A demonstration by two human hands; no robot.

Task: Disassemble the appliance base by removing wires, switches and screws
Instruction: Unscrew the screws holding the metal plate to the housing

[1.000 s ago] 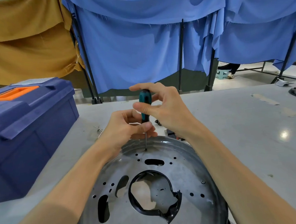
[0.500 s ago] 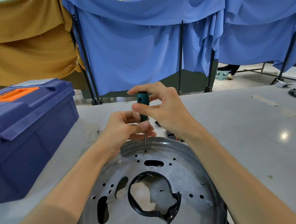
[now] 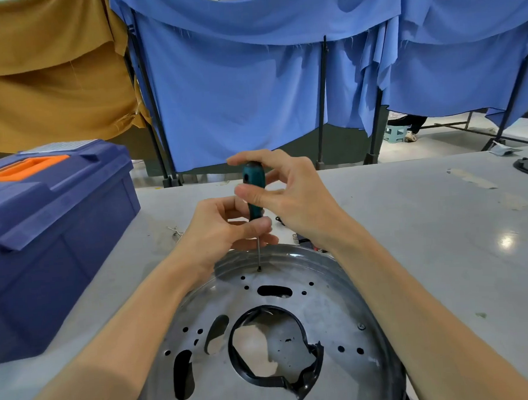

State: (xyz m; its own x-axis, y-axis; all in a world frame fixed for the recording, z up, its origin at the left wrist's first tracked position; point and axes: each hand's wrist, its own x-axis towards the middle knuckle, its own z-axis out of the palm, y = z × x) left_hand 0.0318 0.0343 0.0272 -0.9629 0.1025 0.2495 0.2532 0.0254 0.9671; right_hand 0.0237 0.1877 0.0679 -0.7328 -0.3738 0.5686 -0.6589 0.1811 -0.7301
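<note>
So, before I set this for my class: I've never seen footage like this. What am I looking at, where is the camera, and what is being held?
No machine here, only a person's two bare hands. The picture comes from a camera worn on the person's head, looking forward and down. On the grey table lies a round metal appliance base full of holes; a blue toolbox stands to its left. Both hands hold a teal-handled screwdriver upright: the right hand grips the handle, the left hand pinches it lower down. Its tip meets the base near the far rim.
</note>
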